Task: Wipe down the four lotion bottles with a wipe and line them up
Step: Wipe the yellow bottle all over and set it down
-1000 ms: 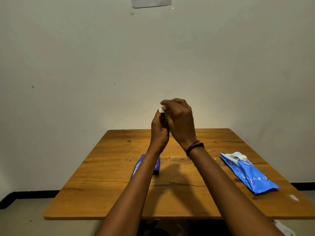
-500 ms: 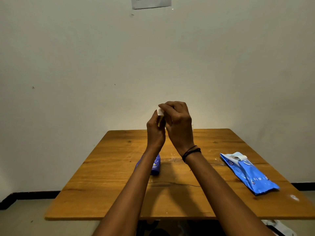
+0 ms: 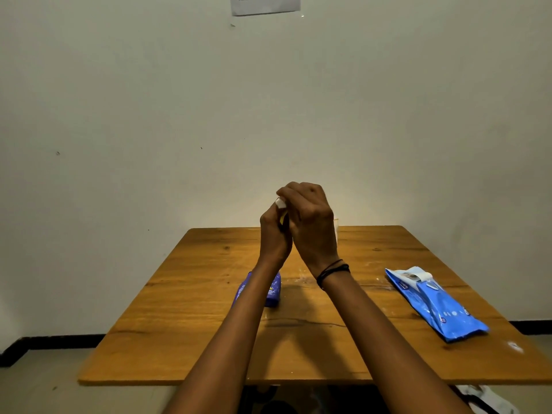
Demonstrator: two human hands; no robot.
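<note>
Both hands are raised together above the far middle of the wooden table (image 3: 185, 297). My left hand (image 3: 273, 234) grips a small lotion bottle (image 3: 281, 203); only its white cap and a yellow sliver show between the hands. My right hand (image 3: 310, 222) curls over the bottle's top and covers it. A pale strip, apparently the wipe (image 3: 336, 231), shows behind the right hand. A blue lotion bottle (image 3: 274, 291) lies flat on the table, partly hidden by my left forearm. No other bottles are visible.
A blue pack of wipes (image 3: 439, 306) lies on the right side of the table, its flap lifted. A white scrap (image 3: 515, 346) sits near the front right corner. A sheet of paper (image 3: 265, 4) hangs on the wall. White cloth (image 3: 485, 398) lies on the floor.
The joined hands have sunk slightly and the right hand has shifted over the bottle's top. My left forearm moved left, uncovering more of the blue bottle on the table.
</note>
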